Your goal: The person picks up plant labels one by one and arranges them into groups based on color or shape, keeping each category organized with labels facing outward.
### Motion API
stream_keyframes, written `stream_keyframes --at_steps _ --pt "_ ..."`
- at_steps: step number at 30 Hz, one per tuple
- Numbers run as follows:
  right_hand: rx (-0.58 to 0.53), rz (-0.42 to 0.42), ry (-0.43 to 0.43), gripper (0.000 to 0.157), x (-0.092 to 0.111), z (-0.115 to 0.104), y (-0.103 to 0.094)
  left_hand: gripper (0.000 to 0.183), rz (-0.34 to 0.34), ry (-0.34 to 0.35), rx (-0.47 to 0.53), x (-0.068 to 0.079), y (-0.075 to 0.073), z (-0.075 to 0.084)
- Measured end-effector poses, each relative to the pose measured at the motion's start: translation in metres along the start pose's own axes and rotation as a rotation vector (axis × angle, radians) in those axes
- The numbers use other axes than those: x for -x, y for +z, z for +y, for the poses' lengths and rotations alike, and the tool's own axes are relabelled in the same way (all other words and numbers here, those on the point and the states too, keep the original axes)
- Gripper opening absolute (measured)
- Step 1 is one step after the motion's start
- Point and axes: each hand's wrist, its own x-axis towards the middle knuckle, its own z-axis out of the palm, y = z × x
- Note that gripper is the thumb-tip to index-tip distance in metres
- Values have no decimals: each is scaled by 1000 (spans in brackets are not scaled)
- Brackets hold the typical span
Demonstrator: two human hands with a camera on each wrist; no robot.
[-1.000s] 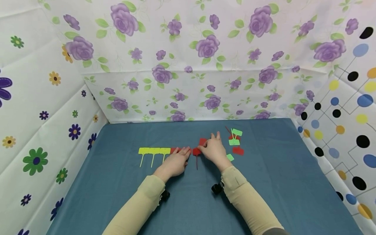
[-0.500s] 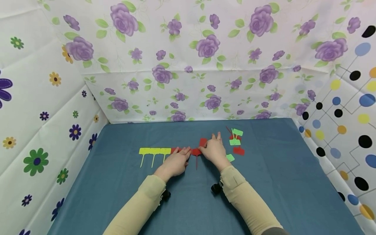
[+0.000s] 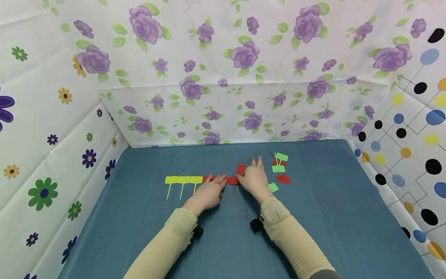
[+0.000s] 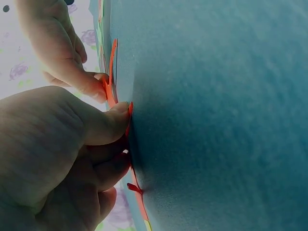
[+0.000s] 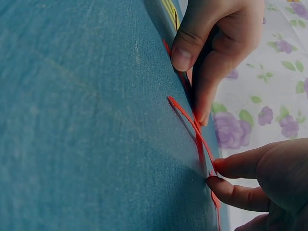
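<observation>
Three yellow T-shaped plant labels (image 3: pixel 183 179) lie edge to edge, stems toward me. Red plant labels (image 3: pixel 206 179) carry the row on to the right, partly hidden under my left hand (image 3: pixel 207 194), whose fingers press them flat. At the row's right end, my right hand (image 3: pixel 254 179) pinches a red plant label (image 3: pixel 231 181) between thumb and finger. Its stem rises off the cloth in the right wrist view, where the label (image 5: pixel 204 144) sits close to the left fingertips. Just behind the right fingertips lies another red label (image 3: pixel 241 168).
Right of the right hand, green labels (image 3: pixel 278 169) overlap red ones in a loose pile. A single red label (image 3: pixel 283 179) lies below it, and a green label (image 3: pixel 273 187) pokes out beside the right wrist. Patterned cloth walls (image 3: pixel 223 112) border the blue table (image 3: pixel 334 201).
The pinched red label has moved slightly left, up against the row's end near the left fingertips. Both hands otherwise keep nearly the same place.
</observation>
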Motion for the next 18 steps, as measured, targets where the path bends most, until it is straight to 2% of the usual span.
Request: stream_keyframes --at_steps 10,18 --pt "22 -1 15 49 1 3 -1 55 -14 -7 1 -1 -1 2" --pt "-17 -2 30 47 2 7 -3 55 -24 -8 -10 -2 -3 2"
